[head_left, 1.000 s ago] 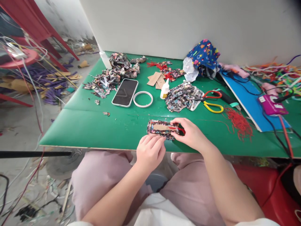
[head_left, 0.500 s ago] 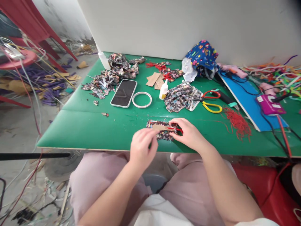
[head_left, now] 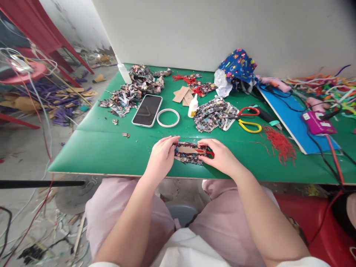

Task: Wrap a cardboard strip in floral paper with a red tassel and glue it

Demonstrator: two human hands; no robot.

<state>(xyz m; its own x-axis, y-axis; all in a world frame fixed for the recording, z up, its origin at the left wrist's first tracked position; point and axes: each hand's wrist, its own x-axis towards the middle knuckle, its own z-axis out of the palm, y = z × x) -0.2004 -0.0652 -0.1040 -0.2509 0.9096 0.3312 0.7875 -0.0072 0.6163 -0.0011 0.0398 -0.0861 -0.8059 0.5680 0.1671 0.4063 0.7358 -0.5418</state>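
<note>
Near the table's (head_left: 111, 155) front edge, the left hand (head_left: 161, 159) pinches the left end of a cloth strip (head_left: 187, 152); the right hand (head_left: 221, 157) presses its right end, fingers curled.

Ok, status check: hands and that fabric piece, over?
Left hand on the fabric piece's left end, right hand pinning its right end. Piece flat on the green table. Nothing between hands; scissors lie beyond.

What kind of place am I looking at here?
Most likely a small craft workshop. Both hands, left hand and right hand, hold a printed fabric piece on a green table, with scissors, a glue bottle and fabric scraps nearby. Offcuts litter the floor.
</note>
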